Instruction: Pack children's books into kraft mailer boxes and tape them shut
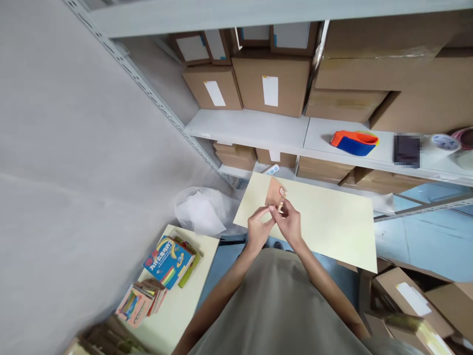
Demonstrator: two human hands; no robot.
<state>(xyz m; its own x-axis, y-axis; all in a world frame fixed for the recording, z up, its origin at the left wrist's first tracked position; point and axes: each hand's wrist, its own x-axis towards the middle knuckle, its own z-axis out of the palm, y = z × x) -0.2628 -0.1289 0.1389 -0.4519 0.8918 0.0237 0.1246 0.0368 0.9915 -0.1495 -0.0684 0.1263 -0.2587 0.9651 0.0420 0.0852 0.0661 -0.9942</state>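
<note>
Head view looks down past a grey shirt into a narrow storeroom. A grey wall [74, 148] fills the left side, and a pale metal rack [251, 125] runs across the back. The rack's shelves are packed with cardboard boxes [271, 79], several bearing white labels. Blue floor [424, 236] shows at the right, with more open cartons [406, 296] beside it. A pale yellow tabletop [332, 222] lies slanted in front of the rack, its surface bare around the hands. A smaller table [177, 305] stands lower left, carrying a colourful book [169, 260] and a fanned stack of thin books [138, 301]. A white plastic bag [201, 209] sits crumpled between the two tables, against the rack's foot. An orange and blue tape dispenser [354, 142] rests on the middle shelf. The left hand [258, 229] and right hand [290, 224] meet over the near left part of the tabletop. Both are closed in a fingertip pinch on the lower edge of a small tan piece [273, 193], held upright just above the surface.
</note>
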